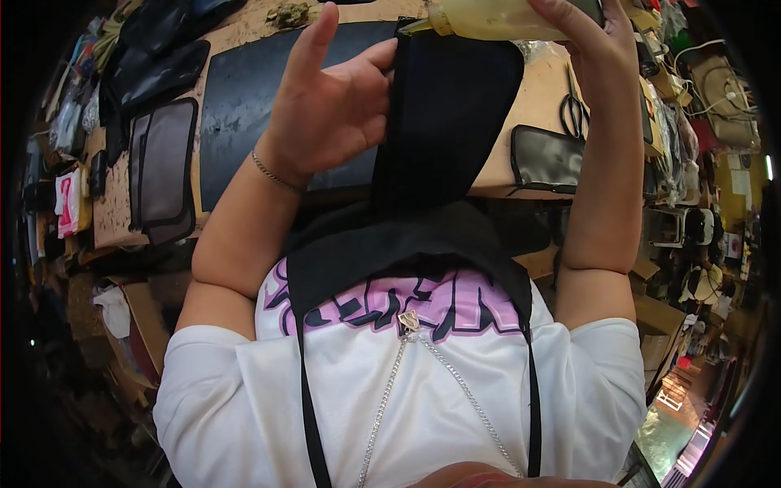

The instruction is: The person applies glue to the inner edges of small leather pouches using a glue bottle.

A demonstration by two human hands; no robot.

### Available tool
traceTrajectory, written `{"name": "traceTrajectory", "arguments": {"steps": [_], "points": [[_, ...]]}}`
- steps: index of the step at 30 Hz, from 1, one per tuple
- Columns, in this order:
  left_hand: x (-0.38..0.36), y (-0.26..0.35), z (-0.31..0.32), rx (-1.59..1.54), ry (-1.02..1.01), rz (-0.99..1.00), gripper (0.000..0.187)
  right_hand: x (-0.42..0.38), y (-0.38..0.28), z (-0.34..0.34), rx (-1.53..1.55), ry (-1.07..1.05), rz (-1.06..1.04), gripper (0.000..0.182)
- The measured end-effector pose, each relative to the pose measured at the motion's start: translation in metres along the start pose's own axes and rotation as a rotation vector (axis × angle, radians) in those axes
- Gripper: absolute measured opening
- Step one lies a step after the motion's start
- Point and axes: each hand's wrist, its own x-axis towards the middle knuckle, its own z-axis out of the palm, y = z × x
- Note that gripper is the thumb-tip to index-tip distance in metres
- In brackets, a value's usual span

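Note:
A black panel with a rounded corner lies across the table's front edge. My left hand is at its left edge, palm partly up and thumb raised, the fingertips meeting the panel's edge; whether they pinch it is hard to make out. Above the panel, my right hand is wrapped round a squeeze bottle of yellowish liquid. The bottle lies nearly level, its nozzle pointing left over the panel's far left corner. Under my left hand is a dark flat sheet.
Grey black-edged pieces lie at the table's left, with black material behind. A black pouch and scissors are near my right forearm. Cluttered shelves stand at both sides, a cardboard box lower left.

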Motion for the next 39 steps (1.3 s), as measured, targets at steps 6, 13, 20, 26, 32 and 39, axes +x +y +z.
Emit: {"name": "traceTrajectory", "arguments": {"steps": [6, 13, 20, 26, 32, 39], "points": [[0.000, 0.001, -0.003, -0.055, -0.016, 0.016, 0.111, -0.006, 0.001, -0.002, 0.050, -0.031, 0.007, 0.033], [0.002, 0.004, 0.024, -0.006, 0.208, -0.012, 0.108, -0.015, 0.003, -0.002, 0.017, -0.054, 0.002, 0.037], [0.001, 0.011, 0.028, -0.024, 0.243, 0.027, 0.108, -0.024, -0.002, 0.003, 0.103, -0.117, 0.012, 0.040], [0.004, 0.013, 0.005, -0.096, -0.010, 0.069, 0.104, -0.029, 0.008, 0.007, -0.062, -0.065, -0.045, 0.043], [0.007, 0.019, 0.003, -0.107, -0.053, 0.088, 0.103, -0.036, 0.008, 0.007, -0.067, -0.087, -0.035, 0.043], [0.008, 0.027, -0.002, -0.052, -0.067, 0.094, 0.102, -0.047, 0.010, 0.006, -0.046, -0.089, -0.031, 0.043]]}}
